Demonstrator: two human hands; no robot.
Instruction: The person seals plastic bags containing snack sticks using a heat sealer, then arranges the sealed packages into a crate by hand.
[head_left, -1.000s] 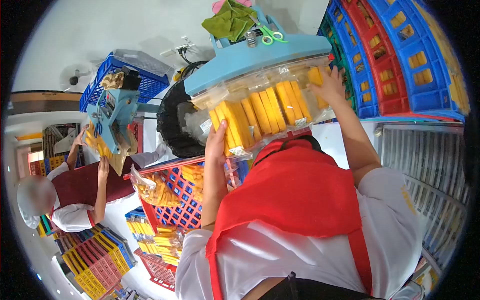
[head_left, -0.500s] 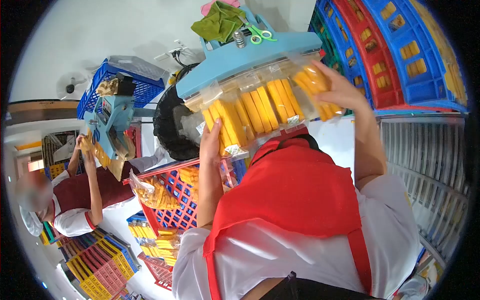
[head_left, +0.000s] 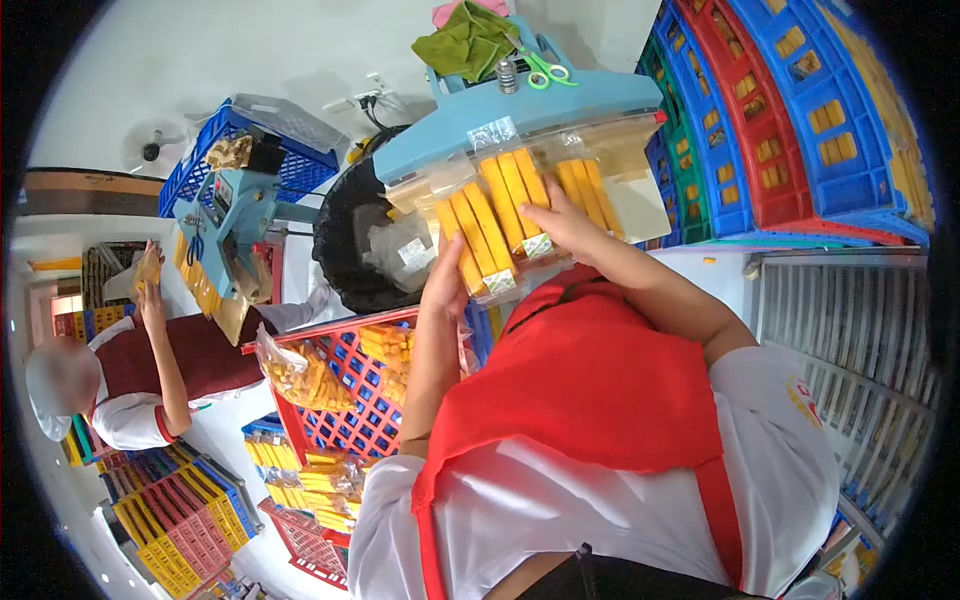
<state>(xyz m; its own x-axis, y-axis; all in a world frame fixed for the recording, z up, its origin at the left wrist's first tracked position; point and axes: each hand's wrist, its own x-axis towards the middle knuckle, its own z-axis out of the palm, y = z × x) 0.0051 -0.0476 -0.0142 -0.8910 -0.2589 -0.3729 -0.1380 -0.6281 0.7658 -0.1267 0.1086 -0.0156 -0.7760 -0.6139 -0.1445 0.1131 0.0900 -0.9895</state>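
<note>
My left hand (head_left: 446, 281) is closed on the lower left side of a clear bag of yellow sticks (head_left: 476, 238). My right hand (head_left: 566, 222) grips a second bag of yellow sticks (head_left: 514, 192), its thumb lying across the front. Partly behind my right hand, a third bag of yellow sticks (head_left: 588, 190) rests on the sealer's tan shelf (head_left: 645, 208). The bags lie side by side along the front of a light blue sealing machine (head_left: 520, 112), their tops near its bar. White-and-green labels show at the lower ends of the two held bags.
Green-handled scissors (head_left: 545, 72) and a green cloth (head_left: 464, 42) lie on the machine. A black-lined bin (head_left: 345, 250) stands left. A red crate (head_left: 318, 425) holds bagged sticks; stacked crates (head_left: 765, 120) rise at right. A co-worker (head_left: 140, 370) handles a packet at another sealer.
My right hand has come from the machine's right end to the middle bag, and the packet it held there is no longer in it. My left hand stays at the leftmost bag.
</note>
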